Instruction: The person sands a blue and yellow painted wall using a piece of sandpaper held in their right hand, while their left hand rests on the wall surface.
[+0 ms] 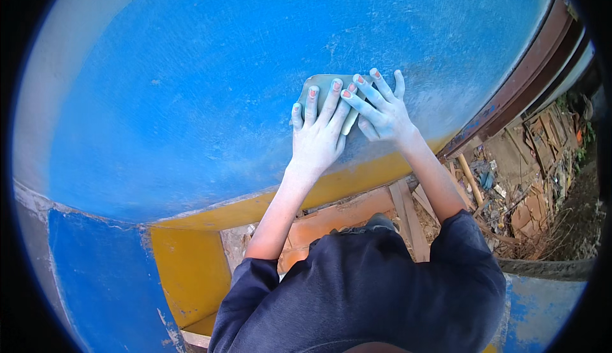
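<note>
Both of my hands lie against a large blue painted surface (215,75) with scuffed, whitish patches. Under the spread fingers of my left hand (320,123) is a thin grey-green sheet, perhaps sandpaper (315,81), pressed flat to the paint. My right hand (386,114) overlaps the sheet's right side, its fingertips beside and partly over those of my left. A lower edge of the sheet curls up between the hands. Pale dust coats both hands and wrists. Whether the fingers grip the sheet's edge cannot be told.
A yellow band (377,169) borders the blue surface below. A dark brown rail (516,78) curves along the right. Wooden planks (410,219) and scattered rubble (530,204) lie on the ground at the lower right. Another blue panel (100,276) stands at the lower left.
</note>
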{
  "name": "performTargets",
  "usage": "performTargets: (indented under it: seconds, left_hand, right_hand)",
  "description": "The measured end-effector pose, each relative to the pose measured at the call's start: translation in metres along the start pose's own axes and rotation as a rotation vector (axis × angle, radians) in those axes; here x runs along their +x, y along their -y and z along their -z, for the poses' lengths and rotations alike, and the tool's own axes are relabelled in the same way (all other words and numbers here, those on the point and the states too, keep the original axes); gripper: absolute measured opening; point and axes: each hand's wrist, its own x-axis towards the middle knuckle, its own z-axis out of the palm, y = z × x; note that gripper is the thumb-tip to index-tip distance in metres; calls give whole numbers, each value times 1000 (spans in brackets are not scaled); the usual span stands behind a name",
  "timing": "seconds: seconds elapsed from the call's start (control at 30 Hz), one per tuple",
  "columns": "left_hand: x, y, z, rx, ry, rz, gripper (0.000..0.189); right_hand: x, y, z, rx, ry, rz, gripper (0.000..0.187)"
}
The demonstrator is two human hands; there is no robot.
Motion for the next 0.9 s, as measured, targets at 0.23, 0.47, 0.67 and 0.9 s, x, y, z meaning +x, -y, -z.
performTargets:
  seconds: [0.23, 0.47, 0.67, 0.9]
  left_hand:
    - [59, 19, 70, -427, 2, -245, 37]
    - [26, 14, 38, -594, -244, -244, 35]
    - [-2, 13, 18, -143, -149, -24, 34]
    - [-12, 18, 21, -78, -113, 34, 39]
  right_hand:
    - [12, 20, -1, 55, -221, -217, 61]
    - [-121, 94, -61, -32, -64, -717, 60]
    - [-74, 1, -26, -185, -468, -900, 57]
    - [-59, 50, -47, -167, -233, -1103, 66]
